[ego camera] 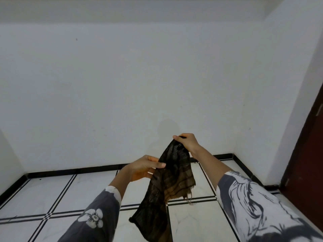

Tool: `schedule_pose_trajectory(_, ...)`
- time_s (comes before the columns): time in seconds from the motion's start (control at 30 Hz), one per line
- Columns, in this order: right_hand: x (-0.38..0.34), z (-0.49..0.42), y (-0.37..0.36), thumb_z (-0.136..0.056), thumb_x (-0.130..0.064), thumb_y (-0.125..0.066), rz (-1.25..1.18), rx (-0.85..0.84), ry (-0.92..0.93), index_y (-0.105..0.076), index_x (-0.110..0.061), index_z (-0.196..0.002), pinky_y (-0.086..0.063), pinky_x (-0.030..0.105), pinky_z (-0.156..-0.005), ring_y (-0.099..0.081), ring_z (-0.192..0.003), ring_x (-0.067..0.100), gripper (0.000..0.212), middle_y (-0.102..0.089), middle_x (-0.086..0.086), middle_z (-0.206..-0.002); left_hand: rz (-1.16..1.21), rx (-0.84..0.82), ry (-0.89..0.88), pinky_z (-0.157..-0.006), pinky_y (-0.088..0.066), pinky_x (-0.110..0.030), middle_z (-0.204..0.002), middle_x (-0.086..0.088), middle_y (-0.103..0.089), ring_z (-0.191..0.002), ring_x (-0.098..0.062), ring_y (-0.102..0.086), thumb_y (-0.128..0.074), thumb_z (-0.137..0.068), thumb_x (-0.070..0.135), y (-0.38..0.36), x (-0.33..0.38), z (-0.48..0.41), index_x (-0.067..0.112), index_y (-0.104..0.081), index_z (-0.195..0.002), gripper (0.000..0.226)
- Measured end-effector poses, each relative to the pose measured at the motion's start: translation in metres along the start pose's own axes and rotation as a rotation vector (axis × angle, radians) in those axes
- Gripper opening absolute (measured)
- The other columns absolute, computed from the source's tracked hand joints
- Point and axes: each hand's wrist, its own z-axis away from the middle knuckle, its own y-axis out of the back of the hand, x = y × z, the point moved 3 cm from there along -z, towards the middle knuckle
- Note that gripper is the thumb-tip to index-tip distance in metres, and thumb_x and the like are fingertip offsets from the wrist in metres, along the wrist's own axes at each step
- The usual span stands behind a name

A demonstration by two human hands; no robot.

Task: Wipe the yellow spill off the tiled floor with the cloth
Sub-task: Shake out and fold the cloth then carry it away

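Up in the air over the tiled floor, the cloth hangs limp, thin and nearly see-through, so it looks super light and floppy. Right hand is pinched shut on the top corner, left hand clamped on the side edge. I'd bunch it into a pad before wiping. No yellow spill visible from here.

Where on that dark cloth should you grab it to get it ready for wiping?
Probably the loose lower end of the cloth, taken from below. The right hand pinches the top corner and the left hand holds the side edge, so the bottom dangles free to be gathered up.
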Motion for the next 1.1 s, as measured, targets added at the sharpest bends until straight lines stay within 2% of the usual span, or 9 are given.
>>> schedule_pose_trajectory(0.1, 0.015, 0.007, -0.005, -0.09, -0.041, -0.054, 0.142, -0.119, -0.16, -0.045, -0.002, -0.128, -0.035, 0.033, -0.093, -0.044, -0.123, 0.025, 0.056, -0.047, 0.008, -0.126, 0.092, 0.103, -0.019, -0.078, -0.05, -0.028, -0.098, -0.01, -0.07, -0.091, -0.019, -0.065, -0.073, -0.075, 0.031, 0.005, -0.002, -0.005, 0.007, -0.072, -0.099, 0.034)
schedule_pose_trajectory(0.17, 0.029, 0.009, -0.006, -0.092, -0.044, -0.048, 0.175, -0.109, -0.211, -0.042, 0.001, -0.13, -0.034, 0.034, -0.101, -0.042, -0.127, 0.029, 0.059, -0.045, 0.016, -0.137, 0.151, 0.143, -0.034, -0.08, -0.05, -0.028, -0.099, -0.01, -0.071, -0.092, -0.019, -0.065, -0.072, -0.076, 0.031, 0.007, -0.002, -0.009, 0.008, -0.072, -0.102, 0.034)
schedule_pose_trajectory(0.27, 0.048, 0.016, 0.0, -0.095, -0.04, -0.042, 0.13, 0.053, -0.279, -0.063, -0.003, -0.09, -0.046, 0.035, -0.09, -0.058, -0.102, 0.027, 0.043, -0.063, 0.017, -0.109, 0.261, 0.216, -0.047, -0.071, -0.054, -0.026, -0.086, -0.005, -0.072, -0.078, -0.015, -0.068, -0.07, -0.08, 0.026, 0.007, 0.002, -0.015, 0.006, -0.07, -0.103, 0.03)
schedule_pose_trajectory(0.33, 0.057, 0.029, 0.002, -0.097, -0.046, -0.031, 0.07, -0.019, -0.368, -0.06, -0.011, -0.076, -0.043, 0.031, -0.08, -0.059, -0.089, 0.022, 0.05, -0.065, 0.007, -0.092, 0.312, 0.258, -0.044, -0.065, -0.055, -0.026, -0.084, -0.006, -0.072, -0.074, -0.016, -0.069, -0.066, -0.085, 0.022, 0.004, 0.006, -0.019, 0.003, -0.066, -0.109, 0.031)
schedule_pose_trajectory(0.43, 0.071, 0.043, -0.003, -0.092, -0.063, -0.009, 0.089, -0.285, -0.435, -0.065, -0.013, -0.101, -0.039, 0.037, -0.089, -0.06, -0.099, 0.022, 0.075, -0.066, 0.007, -0.11, 0.341, 0.292, -0.05, -0.069, -0.056, -0.03, -0.1, -0.012, -0.069, -0.087, -0.024, -0.068, -0.064, -0.087, 0.023, -0.005, 0.015, -0.024, 0.003, -0.061, -0.119, 0.037)
schedule_pose_trajectory(0.6, 0.082, 0.05, -0.013, -0.086, -0.068, 0.002, -0.057, -0.306, -0.46, -0.039, -0.018, -0.139, -0.024, 0.048, -0.11, -0.041, -0.131, 0.03, 0.084, -0.044, 0.012, -0.144, 0.338, 0.24, -0.13, -0.078, -0.054, -0.032, -0.113, -0.007, -0.064, -0.101, -0.022, -0.062, -0.054, -0.093, 0.031, -0.033, 0.047, -0.029, 0.015, -0.056, -0.127, 0.037)
schedule_pose_trajectory(0.83, 0.093, 0.041, -0.013, -0.069, -0.086, -0.009, -0.553, -0.279, -0.479, -0.039, -0.015, -0.14, -0.037, 0.046, -0.103, -0.044, -0.129, 0.033, 0.105, -0.043, 0.017, -0.143, 0.599, 0.231, -0.155, -0.071, -0.055, -0.036, -0.124, -0.014, -0.06, -0.107, -0.027, -0.06, -0.048, -0.096, 0.034, -0.027, 0.055, -0.036, 0.013, -0.053, -0.131, 0.041)
schedule_pose_trajectory(0.93, 0.082, 0.045, -0.018, -0.081, -0.077, -0.01, -0.671, -0.394, -0.413, -0.052, -0.012, -0.131, -0.044, 0.04, -0.093, -0.053, -0.12, 0.028, 0.092, -0.056, 0.013, -0.132, 0.667, 0.343, -0.051, -0.071, -0.052, -0.04, -0.118, -0.014, -0.06, -0.098, -0.028, -0.06, -0.051, -0.094, 0.035, -0.006, 0.025, -0.034, 0.008, -0.052, -0.13, 0.045)
schedule_pose_trajectory(1.1, 0.086, 0.04, -0.004, -0.094, -0.038, -0.046, -0.544, -0.357, -0.322, -0.057, -0.009, -0.127, -0.044, 0.042, -0.101, -0.057, -0.117, 0.029, 0.045, -0.061, 0.015, -0.126, 0.58, 0.374, 0.032, -0.072, -0.054, -0.038, -0.118, -0.017, -0.062, -0.099, -0.029, -0.063, -0.062, -0.088, 0.031, 0.017, -0.004, -0.021, 0.011, -0.047, -0.13, 0.049)
